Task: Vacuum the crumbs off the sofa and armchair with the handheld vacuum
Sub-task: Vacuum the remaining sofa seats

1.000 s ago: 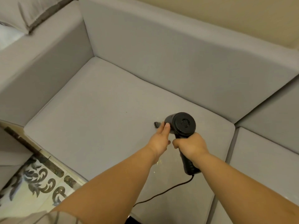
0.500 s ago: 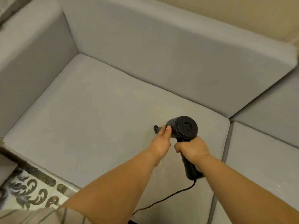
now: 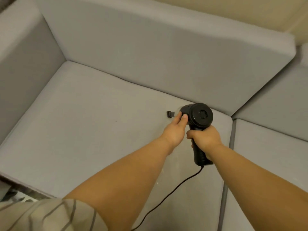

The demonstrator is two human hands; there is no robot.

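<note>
Vacuum [image 3: 197, 117] nozzle low on the sofa seat [image 3: 93, 124], centre-right: I clench my right hand [image 3: 204, 139] round the handle, left fingers [image 3: 180, 118] steadying its body.

No text, label, brand, number or sign can be read anywhere; the black plastic handheld vacuum [image 3: 198, 116] shows only a plain moulded round cap.

The handheld vacuum [image 3: 198, 119] is sitting over the sofa seat cushion [image 3: 83, 124], toward its right rear corner, its nozzle [image 3: 170, 113] pointing left and touching the cushion. The left hand [image 3: 175, 130] is resting on the vacuum's left side; the right hand [image 3: 205, 139] is gripping the handle nearer the person. The cord [image 3: 175, 189] is trailing forward across the cushion. The backrest [image 3: 158, 55] is standing behind, the armrest [image 3: 21, 67] to the left, and a second seat cushion [image 3: 270, 164] is lying to the right.
</note>
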